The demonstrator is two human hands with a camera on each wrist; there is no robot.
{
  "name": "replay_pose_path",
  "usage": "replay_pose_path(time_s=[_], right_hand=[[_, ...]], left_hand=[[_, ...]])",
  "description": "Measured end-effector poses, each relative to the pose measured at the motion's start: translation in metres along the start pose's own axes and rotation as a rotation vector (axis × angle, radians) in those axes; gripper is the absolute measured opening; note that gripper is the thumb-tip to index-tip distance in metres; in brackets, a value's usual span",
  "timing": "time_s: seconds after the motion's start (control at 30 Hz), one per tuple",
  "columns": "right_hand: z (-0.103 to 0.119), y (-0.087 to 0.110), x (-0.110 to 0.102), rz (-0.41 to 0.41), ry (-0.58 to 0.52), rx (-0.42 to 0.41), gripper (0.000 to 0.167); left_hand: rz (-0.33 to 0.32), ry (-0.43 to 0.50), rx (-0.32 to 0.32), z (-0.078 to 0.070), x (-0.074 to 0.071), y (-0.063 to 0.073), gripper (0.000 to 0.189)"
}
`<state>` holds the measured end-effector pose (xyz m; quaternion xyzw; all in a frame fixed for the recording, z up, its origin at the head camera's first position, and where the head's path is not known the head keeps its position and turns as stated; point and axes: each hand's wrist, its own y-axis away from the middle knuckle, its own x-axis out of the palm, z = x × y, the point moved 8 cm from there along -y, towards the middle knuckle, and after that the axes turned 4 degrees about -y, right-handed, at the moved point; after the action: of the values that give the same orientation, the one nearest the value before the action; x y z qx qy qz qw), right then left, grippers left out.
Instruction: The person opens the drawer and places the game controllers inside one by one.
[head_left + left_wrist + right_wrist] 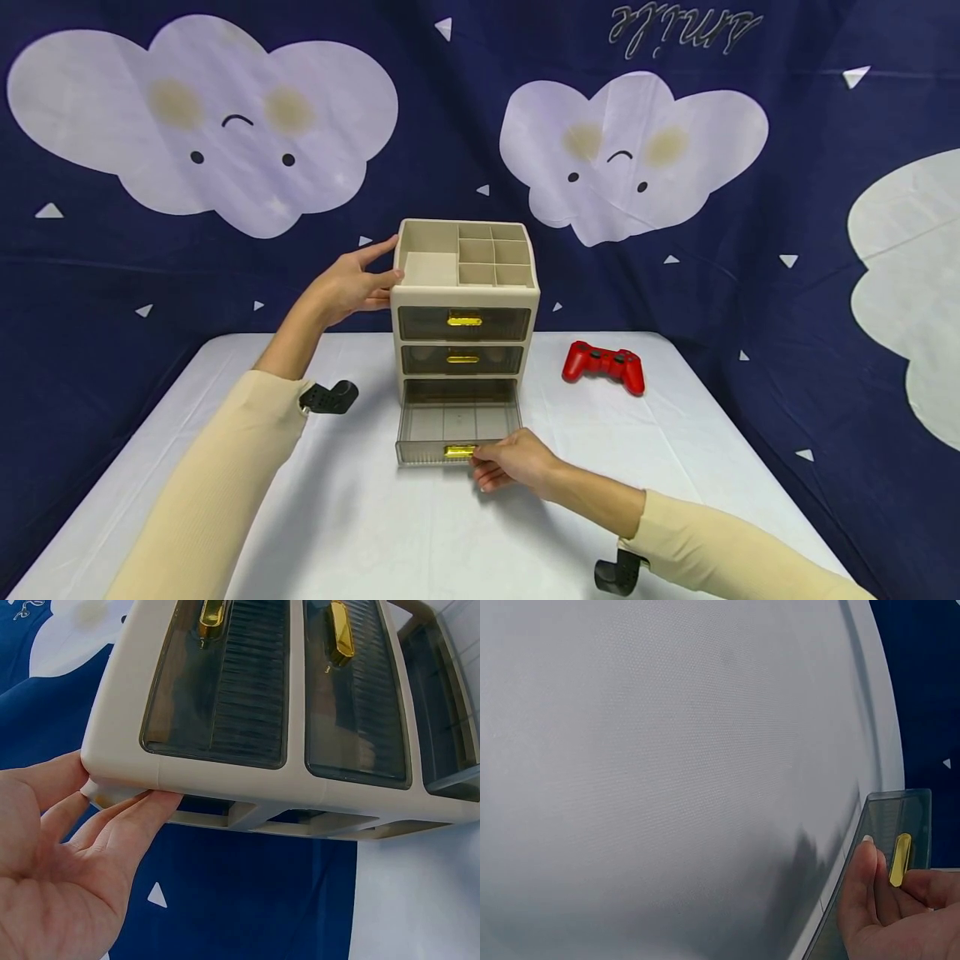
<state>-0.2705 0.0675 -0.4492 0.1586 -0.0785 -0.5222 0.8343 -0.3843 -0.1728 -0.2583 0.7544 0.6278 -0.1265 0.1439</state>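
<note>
A cream desktop drawer organizer (pixel 465 297) stands upright on the table, with smoky clear drawers and gold handles. Its two upper drawers are closed, while the bottom drawer (pixel 459 421) sticks out toward me. With fingers mostly straight, my left hand (pixel 351 283) rests against the organizer's upper left side. In the left wrist view, that hand's fingertips (pixel 161 802) touch the side frame near the top corner. Down at the front, my right hand (pixel 519 461) pinches the right end of the bottom drawer's gold handle (pixel 901 860) between thumb and fingers.
A red game controller (pixel 603 367) lies right of the organizer on the white table (pixel 360 517). Open compartments (pixel 495 252) divide the organizer's top. Behind the table hangs a dark blue cloth (pixel 450 100) printed with clouds.
</note>
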Motion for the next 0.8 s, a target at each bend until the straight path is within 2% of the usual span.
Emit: replay_pose_path(time_s=[0.23, 0.47, 0.63, 0.8], right_hand=[[0.001, 0.001, 0.000, 0.019, 0.006, -0.001, 0.032], [0.004, 0.003, -0.002, 0.111, 0.077, 0.060, 0.039], [0.018, 0.004, -0.010, 0.160, 0.142, 0.081, 0.042], [0.039, 0.005, -0.021, 0.195, 0.155, 0.068, 0.042]], left_hand=[[-0.003, -0.005, 0.003, 0.000, -0.001, 0.001, 0.073], [0.002, 0.001, 0.009, -0.001, 0.000, 0.000, 0.072], [0.000, 0.001, -0.002, 0.000, 0.000, 0.000, 0.072], [-0.006, 0.001, -0.012, 0.001, 0.000, -0.001, 0.072]])
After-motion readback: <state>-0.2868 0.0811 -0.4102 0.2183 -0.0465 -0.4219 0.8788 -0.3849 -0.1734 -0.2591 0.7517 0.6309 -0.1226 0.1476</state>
